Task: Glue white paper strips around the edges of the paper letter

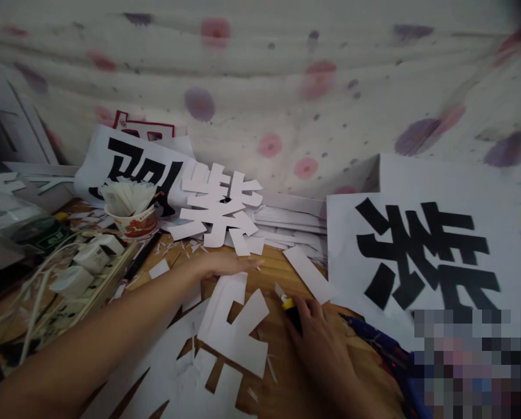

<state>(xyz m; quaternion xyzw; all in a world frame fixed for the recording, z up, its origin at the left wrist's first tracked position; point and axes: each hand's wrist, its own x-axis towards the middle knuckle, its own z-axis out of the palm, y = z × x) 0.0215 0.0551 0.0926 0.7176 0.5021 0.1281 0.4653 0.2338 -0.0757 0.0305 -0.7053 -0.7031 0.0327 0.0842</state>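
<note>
My right hand [316, 331] grips a yellow and black utility knife [291, 308], its blade out and pointing up and to the left. My left hand [223, 265] reaches across above the wooden table, fingers stretched out to the right. Just below it lies a cut white character piece [236, 326], whose top edge sits close to the palm. More cut white sheet [155, 366] spreads under my left forearm. Beyond the left hand, a large white cut-out character [223, 203] leans on a pile of white strips.
A paper bowl of translucent sticks [131, 215] stands back left, near a power strip [94, 285] with plugs and cables. At right are a blue glue gun [374, 337] and a printed black character sheet [343, 250]. Another printed sheet [94, 157] leans against the patterned curtain [251, 87].
</note>
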